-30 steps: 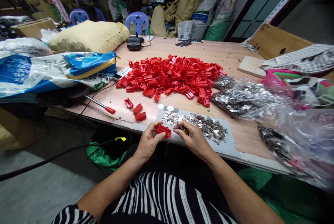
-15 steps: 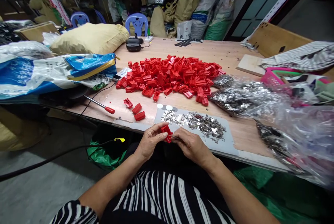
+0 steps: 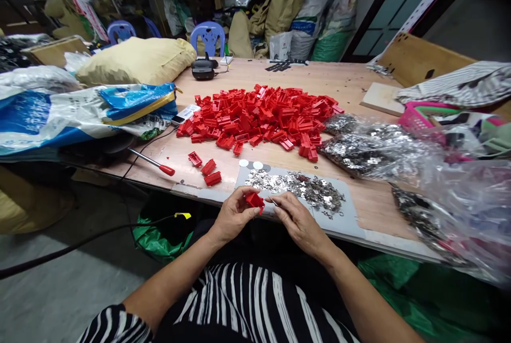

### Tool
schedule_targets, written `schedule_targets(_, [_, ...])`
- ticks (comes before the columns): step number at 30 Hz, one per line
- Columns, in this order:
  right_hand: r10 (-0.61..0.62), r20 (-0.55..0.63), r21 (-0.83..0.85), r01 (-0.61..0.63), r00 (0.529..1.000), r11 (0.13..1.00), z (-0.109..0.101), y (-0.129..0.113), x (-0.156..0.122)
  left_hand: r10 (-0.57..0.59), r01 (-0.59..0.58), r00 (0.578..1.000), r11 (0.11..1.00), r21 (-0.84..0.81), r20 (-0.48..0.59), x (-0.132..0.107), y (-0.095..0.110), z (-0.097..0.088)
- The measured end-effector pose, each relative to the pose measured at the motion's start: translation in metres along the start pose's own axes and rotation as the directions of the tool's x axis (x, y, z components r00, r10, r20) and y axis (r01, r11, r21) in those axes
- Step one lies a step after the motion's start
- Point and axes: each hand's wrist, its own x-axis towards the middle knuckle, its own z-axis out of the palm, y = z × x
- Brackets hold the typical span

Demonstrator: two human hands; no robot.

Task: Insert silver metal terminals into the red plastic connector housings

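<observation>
My left hand is closed round a small red plastic housing, held just in front of the table edge. A thin metal piece is pinched in my right hand, its tip a short gap to the right of the housing. What kind of piece it is, I cannot make out. Beyond my hands, small flat metal parts are spread over a grey mat. Several loose red housings lie to the left, in front of a large heap of red housings.
A red-handled metal rod lies at the table's left edge. Clear plastic bags of metal parts fill the right side, near a pink basket. Blue-and-white sacking and a stuffed tan sack cover the left.
My right hand has drawn back slightly from the red housing with the thin metal piece, opening a small gap. The housing has turned a little in my left hand.
</observation>
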Motion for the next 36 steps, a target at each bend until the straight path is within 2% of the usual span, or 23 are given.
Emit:
schedule_targets(4, [0.049, 0.009, -0.105, -0.047, 0.999, 0.993, 0.003, 0.004, 0.0, 0.153, -0.147, 0.988, 0.911, 0.386, 0.015, 0.006, -0.003, -0.007])
schedule_targets(7, [0.086, 0.008, -0.131, -0.084, 0.996, 0.988, 0.005, 0.005, 0.002, 0.163, -0.173, 0.985, 0.847, 0.502, 0.065, 0.012, -0.007, -0.011])
schedule_targets(10, [0.063, 0.023, -0.139, -0.059, 0.998, 0.988, 0.006, 0.005, 0.005, 0.166, -0.202, 0.979, 0.799, 0.566, 0.115, 0.018, -0.009, -0.014])
schedule_targets(13, [0.027, 0.046, -0.148, -0.02, 0.999, 0.989, 0.006, 0.006, 0.007, 0.158, -0.216, 0.976, 0.784, 0.581, 0.15, 0.023, -0.009, -0.016])
schedule_targets(20, [0.02, 0.086, -0.211, -0.001, 0.996, 0.977, 0.008, 0.007, 0.01, 0.129, -0.193, 0.979, 0.832, 0.521, 0.156, 0.025, -0.007, -0.018])
schedule_targets(27, [0.145, 0.075, -0.384, -0.106, 0.987, 0.917, 0.017, -0.012, 0.012, 0.096, -0.145, 0.986, 0.892, 0.429, 0.134, 0.026, -0.006, -0.018])
schedule_targets(31, [0.219, 0.027, -0.48, -0.179, 0.975, 0.859, 0.027, -0.02, 0.014, 0.105, -0.151, 0.986, 0.881, 0.449, 0.127, 0.027, -0.006, -0.019])
schedule_targets(33, [0.227, 0.025, -0.459, -0.191, 0.974, 0.868, 0.027, -0.019, 0.014, 0.112, -0.161, 0.985, 0.87, 0.465, 0.131, 0.027, -0.007, -0.019])
schedule_targets(36, [0.19, 0.03, -0.325, -0.17, 0.981, 0.93, 0.023, -0.013, 0.012, 0.106, -0.147, 0.988, 0.882, 0.448, 0.114, 0.024, -0.006, -0.018])
